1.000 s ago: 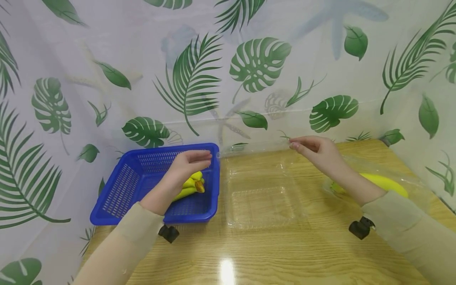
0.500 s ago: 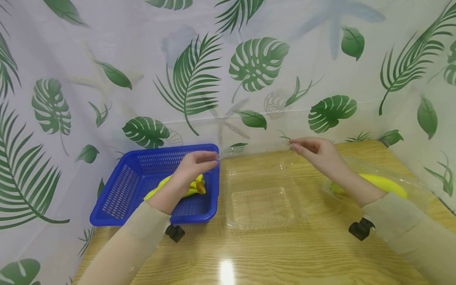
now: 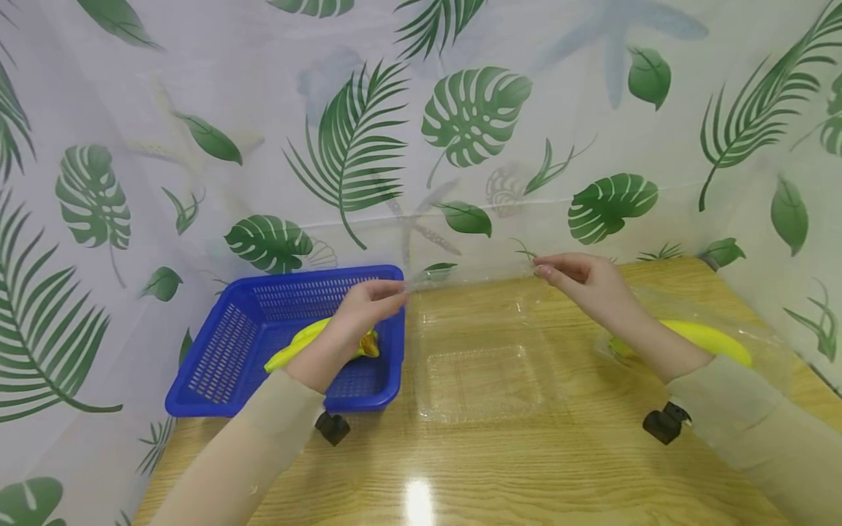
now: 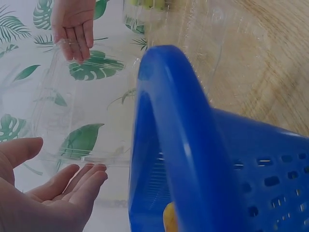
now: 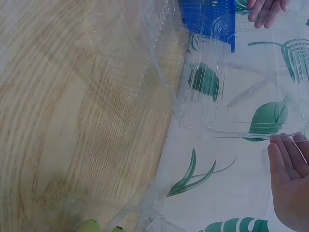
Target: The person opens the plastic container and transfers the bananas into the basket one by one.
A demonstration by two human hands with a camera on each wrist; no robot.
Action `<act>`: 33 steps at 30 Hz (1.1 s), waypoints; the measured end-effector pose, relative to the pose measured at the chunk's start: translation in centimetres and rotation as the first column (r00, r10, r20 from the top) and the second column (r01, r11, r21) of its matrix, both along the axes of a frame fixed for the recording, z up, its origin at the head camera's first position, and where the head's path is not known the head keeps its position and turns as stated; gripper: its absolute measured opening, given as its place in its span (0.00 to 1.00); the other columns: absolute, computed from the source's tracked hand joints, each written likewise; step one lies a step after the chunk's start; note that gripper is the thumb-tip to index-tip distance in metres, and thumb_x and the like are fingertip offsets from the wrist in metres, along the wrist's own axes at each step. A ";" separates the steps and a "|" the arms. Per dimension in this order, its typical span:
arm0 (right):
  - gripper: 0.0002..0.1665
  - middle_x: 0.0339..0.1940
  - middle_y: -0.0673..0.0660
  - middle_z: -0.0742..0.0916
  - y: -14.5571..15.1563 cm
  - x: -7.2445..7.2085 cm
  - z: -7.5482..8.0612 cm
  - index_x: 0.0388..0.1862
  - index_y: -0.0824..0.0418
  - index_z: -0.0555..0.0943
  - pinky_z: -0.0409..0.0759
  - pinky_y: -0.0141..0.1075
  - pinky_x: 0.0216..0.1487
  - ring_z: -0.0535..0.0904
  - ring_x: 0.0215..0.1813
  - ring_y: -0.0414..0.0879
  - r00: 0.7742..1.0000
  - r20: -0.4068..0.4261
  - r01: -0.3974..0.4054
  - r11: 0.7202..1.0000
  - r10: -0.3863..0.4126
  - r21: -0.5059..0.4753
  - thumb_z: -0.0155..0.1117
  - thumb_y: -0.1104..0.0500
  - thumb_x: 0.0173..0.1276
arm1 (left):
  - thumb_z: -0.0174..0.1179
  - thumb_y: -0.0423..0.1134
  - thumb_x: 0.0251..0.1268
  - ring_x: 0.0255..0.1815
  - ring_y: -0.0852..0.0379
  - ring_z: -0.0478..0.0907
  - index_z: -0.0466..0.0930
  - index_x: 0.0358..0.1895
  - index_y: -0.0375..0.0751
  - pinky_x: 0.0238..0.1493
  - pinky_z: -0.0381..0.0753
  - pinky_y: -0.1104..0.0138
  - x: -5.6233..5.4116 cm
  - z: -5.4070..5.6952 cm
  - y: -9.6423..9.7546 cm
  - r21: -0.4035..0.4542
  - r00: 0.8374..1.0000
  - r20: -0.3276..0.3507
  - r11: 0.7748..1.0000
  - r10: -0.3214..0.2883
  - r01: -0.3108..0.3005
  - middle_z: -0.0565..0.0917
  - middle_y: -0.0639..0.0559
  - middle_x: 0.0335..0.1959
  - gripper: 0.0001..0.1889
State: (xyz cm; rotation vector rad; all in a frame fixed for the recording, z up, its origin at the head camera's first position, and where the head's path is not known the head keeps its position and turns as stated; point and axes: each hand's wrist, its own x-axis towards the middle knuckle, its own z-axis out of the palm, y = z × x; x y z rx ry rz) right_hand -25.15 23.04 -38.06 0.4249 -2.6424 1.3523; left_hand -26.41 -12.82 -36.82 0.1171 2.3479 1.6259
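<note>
A clear plastic hinged container (image 3: 487,420) lies on the table with its lid (image 5: 231,129) raised at the back. In the head view, my right hand (image 3: 585,281) pinches the lid's right corner between thumb and fingertips. My left hand (image 3: 362,310) reaches across the blue basket (image 3: 197,394) to the lid's left side. In the left wrist view, this left hand (image 4: 53,198) has its thumb well apart from the fingers, whose tips are right at the lid edge. Beneath the left wrist, yellow bananas (image 3: 296,347) lie in the basket, partly hidden by the arm.
On the right, another clear plastic package with a yellow banana (image 3: 710,340) lies partly behind the right forearm. The wooden table (image 3: 500,482) meets a leaf-printed cloth (image 3: 381,44) at the back. The basket's rim stands close to the container's left side.
My left hand has moved right over the basket, up to the lid's left side, uncovering more of the bananas. The right hand stays at the lid's right corner.
</note>
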 end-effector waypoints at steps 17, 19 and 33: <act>0.25 0.65 0.66 0.88 0.0 -0.6 -0.1 0.69 0.64 0.82 0.77 0.12 0.49 0.79 0.47 0.15 1.000 -0.002 -0.001 1.000 0.000 -0.024 0.59 0.50 0.85 | 0.60 0.40 0.80 0.76 0.39 0.74 0.74 0.74 0.32 0.82 0.71 0.50 -0.9 -0.5 0.9 0.039 0.998 -0.010 0.998 0.057 -0.057 0.76 0.37 0.76 0.26; 0.26 0.65 0.66 0.88 -0.1 -0.7 -0.2 0.69 0.64 0.82 0.77 0.12 0.50 0.78 0.48 0.15 1.000 -0.001 0.003 1.000 -0.003 -0.028 0.59 0.49 0.85 | 0.60 0.40 0.80 0.76 0.39 0.74 0.74 0.74 0.31 0.82 0.71 0.50 -1.1 -0.7 1.0 0.043 0.998 -0.017 0.997 0.061 -0.060 0.76 0.37 0.76 0.26; 0.24 0.64 0.70 0.87 0.2 -2.4 -0.3 0.69 0.68 0.81 0.78 0.12 0.48 0.80 0.44 0.17 1.000 -0.025 0.003 0.997 -0.005 -0.071 0.59 0.54 0.85 | 0.61 0.45 0.79 0.77 0.41 0.74 0.74 0.75 0.36 0.84 0.67 0.46 -2.1 -0.7 1.6 0.056 0.994 -0.031 0.993 0.106 -0.104 0.77 0.40 0.75 0.28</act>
